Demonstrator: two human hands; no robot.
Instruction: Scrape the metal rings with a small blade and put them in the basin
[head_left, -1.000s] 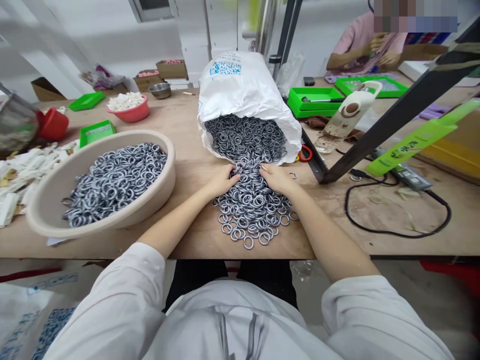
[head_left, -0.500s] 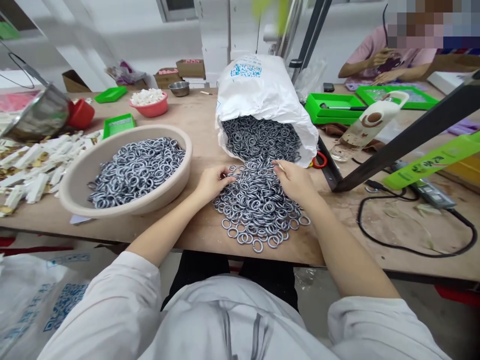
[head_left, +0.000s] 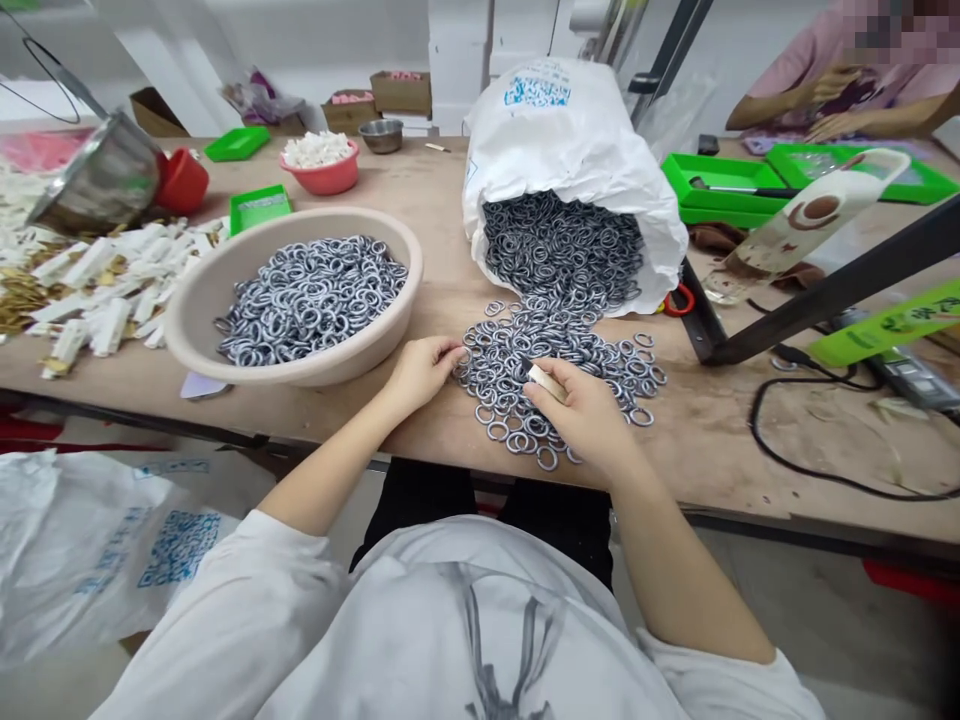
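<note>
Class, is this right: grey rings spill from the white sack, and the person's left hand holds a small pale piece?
Wrong hand: the head view shows the right hand holding the small pale piece, not the left hand. Grey rings do spill from the white sack.

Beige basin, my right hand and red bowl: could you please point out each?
Beige basin (head_left: 197,302): head view, inner left wall.
Right hand (head_left: 589,412): head view, thumb side.
Red bowl (head_left: 328,181): head view, front wall.
</note>
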